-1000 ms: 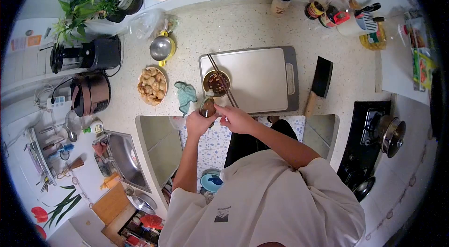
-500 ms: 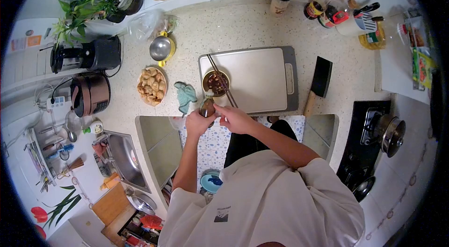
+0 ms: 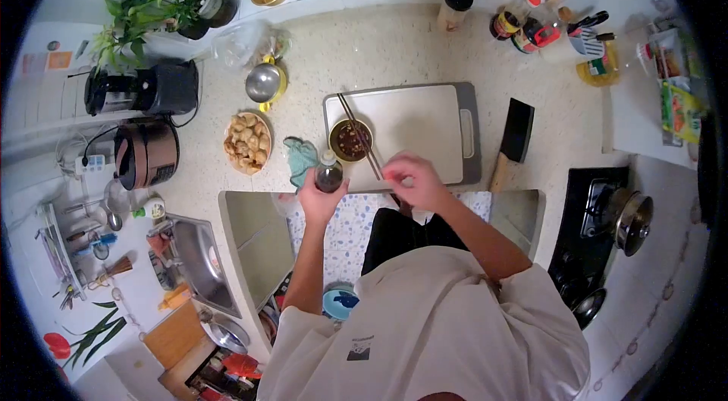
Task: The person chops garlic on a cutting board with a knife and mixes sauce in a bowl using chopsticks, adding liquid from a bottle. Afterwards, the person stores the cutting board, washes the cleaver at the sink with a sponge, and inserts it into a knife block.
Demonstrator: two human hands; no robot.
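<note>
My left hand [image 3: 320,200] is wrapped round a dark glass bottle [image 3: 329,178] with a pale top, held at the counter's front edge. To its right, my right hand [image 3: 418,185] is closed, pinching a small red cap [image 3: 389,173] over the board's front edge. Just beyond the bottle, a bowl of dark sauce [image 3: 351,141] with reddish bits sits on the left of the cutting board [image 3: 417,128]. A pair of chopsticks [image 3: 356,128] lies across the bowl. Left of the bottle is a crumpled green cloth [image 3: 301,158].
A plate of brown, lumpy food pieces [image 3: 247,141] stands at the left, below a yellow-handled metal cup [image 3: 265,83]. Right of the board lies a cleaver [image 3: 517,130], its wooden handle towards me. Farther right is the stove [image 3: 584,226]; a sink [image 3: 201,261] is at left.
My right hand has come away from the bottle and moved right, with the red cap now visible in its fingers. The bottle in my left hand has shifted slightly left.
</note>
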